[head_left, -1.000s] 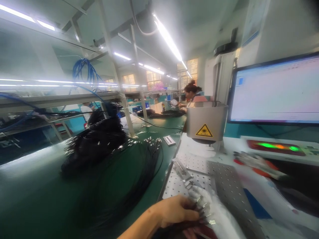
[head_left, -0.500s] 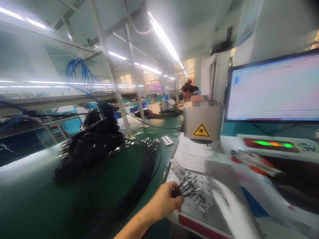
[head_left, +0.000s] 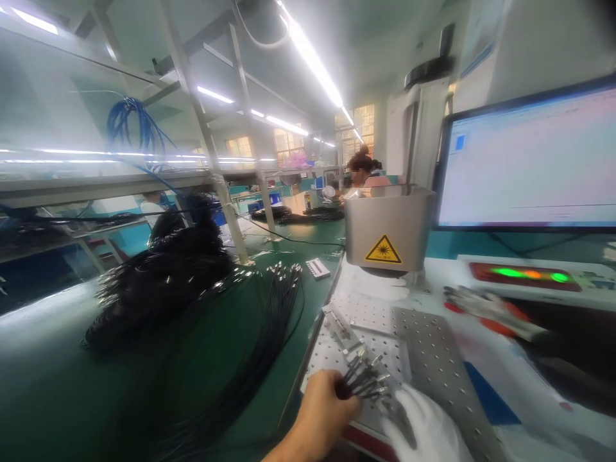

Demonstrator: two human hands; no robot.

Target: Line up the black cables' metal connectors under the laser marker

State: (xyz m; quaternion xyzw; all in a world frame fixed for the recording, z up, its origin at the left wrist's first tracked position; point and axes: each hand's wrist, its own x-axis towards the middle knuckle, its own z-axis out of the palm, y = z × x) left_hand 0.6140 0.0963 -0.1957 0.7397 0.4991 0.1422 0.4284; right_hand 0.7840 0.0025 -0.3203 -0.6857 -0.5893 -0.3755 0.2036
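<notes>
From the head camera, my only view, I see the left hand grasping a bunch of black cables, its bare fingers wrapped around them just behind their metal connectors. Those connectors fan out over the perforated metal plate, at the near end of a slotted metal fixture. The white-gloved right hand is just beside the connector ends, thumb and fingers apart; blur there means I cannot tell whether it touches or pinches one.

Beyond the plate hangs the laser head, with a yellow warning triangle on its front. On the green table to the left lie a loose cable bundle and a large black cable heap.

The connectors overlap and point different ways, so I judge that pulling one out could drag or tangle its neighbours. Should the left grip slacken, the bunch could spill across the plate or over its near edge. A connector could also catch the fixture and nudge it askew, and loose glove fabric might snag on a metal end. The indicator lights glow green and orange; I can't tell what they signal, so I'd be wary of fingers straying under the laser head.
</notes>
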